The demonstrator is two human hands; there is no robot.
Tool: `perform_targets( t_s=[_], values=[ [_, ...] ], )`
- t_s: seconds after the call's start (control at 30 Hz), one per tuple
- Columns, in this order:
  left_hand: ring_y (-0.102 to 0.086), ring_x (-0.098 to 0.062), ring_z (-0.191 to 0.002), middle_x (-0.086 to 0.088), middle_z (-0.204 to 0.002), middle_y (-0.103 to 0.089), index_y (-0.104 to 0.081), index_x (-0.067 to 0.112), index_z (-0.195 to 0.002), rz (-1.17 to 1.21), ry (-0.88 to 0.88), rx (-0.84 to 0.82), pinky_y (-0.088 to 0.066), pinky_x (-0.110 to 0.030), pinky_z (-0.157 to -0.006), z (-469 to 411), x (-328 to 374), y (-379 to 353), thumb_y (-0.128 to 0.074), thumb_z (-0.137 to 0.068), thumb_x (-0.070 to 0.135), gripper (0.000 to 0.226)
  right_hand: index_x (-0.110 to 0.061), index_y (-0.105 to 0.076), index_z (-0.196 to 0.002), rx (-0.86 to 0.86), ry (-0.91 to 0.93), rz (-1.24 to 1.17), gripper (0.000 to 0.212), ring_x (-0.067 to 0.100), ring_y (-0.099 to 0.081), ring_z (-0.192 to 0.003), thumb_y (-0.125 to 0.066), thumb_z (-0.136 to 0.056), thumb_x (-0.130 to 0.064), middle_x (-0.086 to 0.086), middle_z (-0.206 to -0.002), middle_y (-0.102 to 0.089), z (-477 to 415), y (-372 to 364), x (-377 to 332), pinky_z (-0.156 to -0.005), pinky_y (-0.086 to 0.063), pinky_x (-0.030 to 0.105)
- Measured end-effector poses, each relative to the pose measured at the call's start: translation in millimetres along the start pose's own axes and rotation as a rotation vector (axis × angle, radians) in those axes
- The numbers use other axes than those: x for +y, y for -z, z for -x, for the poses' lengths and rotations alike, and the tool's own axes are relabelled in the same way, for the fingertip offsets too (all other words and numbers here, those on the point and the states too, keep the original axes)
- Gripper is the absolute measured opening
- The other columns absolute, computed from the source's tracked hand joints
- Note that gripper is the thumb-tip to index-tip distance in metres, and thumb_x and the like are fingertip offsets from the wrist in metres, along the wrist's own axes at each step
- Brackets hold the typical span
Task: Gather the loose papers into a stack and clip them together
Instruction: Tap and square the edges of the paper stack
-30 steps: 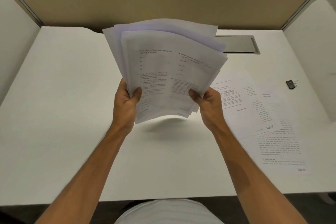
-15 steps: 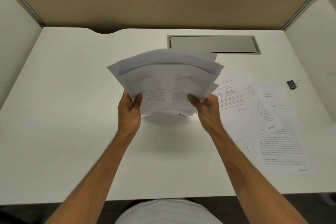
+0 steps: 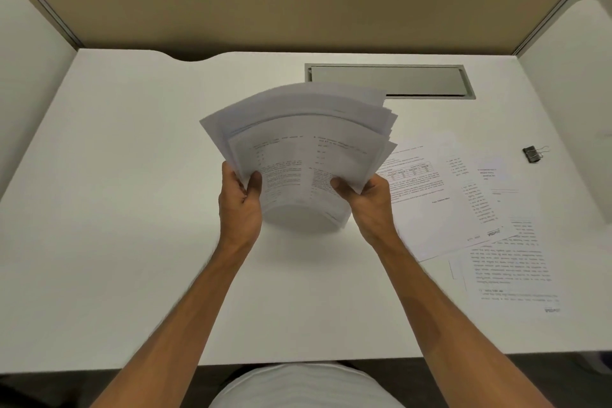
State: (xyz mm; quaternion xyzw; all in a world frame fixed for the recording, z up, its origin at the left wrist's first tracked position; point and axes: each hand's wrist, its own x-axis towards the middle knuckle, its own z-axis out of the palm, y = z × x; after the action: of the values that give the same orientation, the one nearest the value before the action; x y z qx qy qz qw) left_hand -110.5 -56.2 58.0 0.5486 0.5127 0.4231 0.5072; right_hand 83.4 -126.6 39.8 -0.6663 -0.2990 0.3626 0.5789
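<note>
Two hands are being closed on a fanned sheaf of papers (image 3: 308, 142) above the middle of the white desk (image 3: 116, 209): the left hand (image 3: 240, 205) is clamped on its left edge, the right hand (image 3: 371, 205) on its right edge. Several loose sheets (image 3: 463, 225) are lying to the right. A black binder clip (image 3: 532, 154) is sitting far right, apart from them.

Left hand (image 3: 240, 205) and right hand (image 3: 371, 205) grip a fanned, uneven stack of papers (image 3: 304, 142) by its lower corners, bottom edge at the white desk (image 3: 132, 209), loose sheets (image 3: 463, 209) lying right, binder clip (image 3: 532, 154) far right.
</note>
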Motion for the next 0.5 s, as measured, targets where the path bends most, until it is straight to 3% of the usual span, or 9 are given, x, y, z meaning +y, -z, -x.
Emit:
perform_targets(
  t_s=[0.13,0.27,0.37,0.43,0.5],
  values=[
    [-0.062,-0.011,-0.117,0.017,-0.119,-0.064,-0.047,0.021,-0.139,-0.01,0.01,0.001,-0.056,-0.035,-0.096,-1,-7,2,-0.048,-0.105,0.011,0.035,0.003,-0.072,-0.112,-0.002,-0.022,0.023,0.026,0.036,-0.07,-0.102,-0.074,-0.089,-0.009,0.018,-0.11,-0.075,2,-2,3,-0.09,-0.06,0.041],
    [-0.061,-0.013,-0.116,0.014,-0.118,-0.063,-0.047,0.018,-0.14,0.019,-0.007,0.014,-0.056,-0.029,-0.094,-1,-5,4,-0.045,-0.105,0.004,0.038,0.001,-0.073,-0.113,0.003,-0.002,0.036,0.025,0.028,-0.072,-0.096,-0.073,-0.089,-0.007,0.013,-0.106,-0.075,3,-4,-3,-0.086,-0.061,0.032],
    [-0.06,-0.017,-0.12,0.016,-0.119,-0.063,-0.049,0.039,-0.129,0.04,-0.003,0.004,-0.056,-0.037,-0.096,-1,-1,8,-0.049,-0.1,0.001,0.048,0.001,-0.07,-0.118,-0.019,-0.009,0.012,0.032,0.013,-0.072,-0.09,-0.075,-0.087,-0.005,0.006,-0.103,-0.074,4,-7,-9,-0.084,-0.061,0.028],
    [-0.061,-0.015,-0.114,0.025,-0.109,-0.064,-0.049,0.046,-0.113,0.031,0.002,0.007,-0.056,-0.044,-0.098,-2,0,10,-0.054,-0.094,0.001,0.049,0.001,-0.067,-0.121,-0.021,-0.008,-0.01,0.038,0.017,-0.071,-0.095,-0.078,-0.084,-0.004,0.007,-0.105,-0.073,4,-7,-11,-0.085,-0.061,0.031],
    [-0.061,-0.016,-0.113,0.026,-0.107,-0.064,-0.048,0.044,-0.111,0.043,-0.006,0.004,-0.056,-0.044,-0.098,-3,1,10,-0.059,-0.092,0.003,0.047,-0.001,-0.064,-0.124,-0.014,0.007,-0.033,0.045,0.023,-0.07,-0.1,-0.08,-0.082,-0.002,0.008,-0.109,-0.072,4,-7,-13,-0.086,-0.062,0.033]
  ],
)
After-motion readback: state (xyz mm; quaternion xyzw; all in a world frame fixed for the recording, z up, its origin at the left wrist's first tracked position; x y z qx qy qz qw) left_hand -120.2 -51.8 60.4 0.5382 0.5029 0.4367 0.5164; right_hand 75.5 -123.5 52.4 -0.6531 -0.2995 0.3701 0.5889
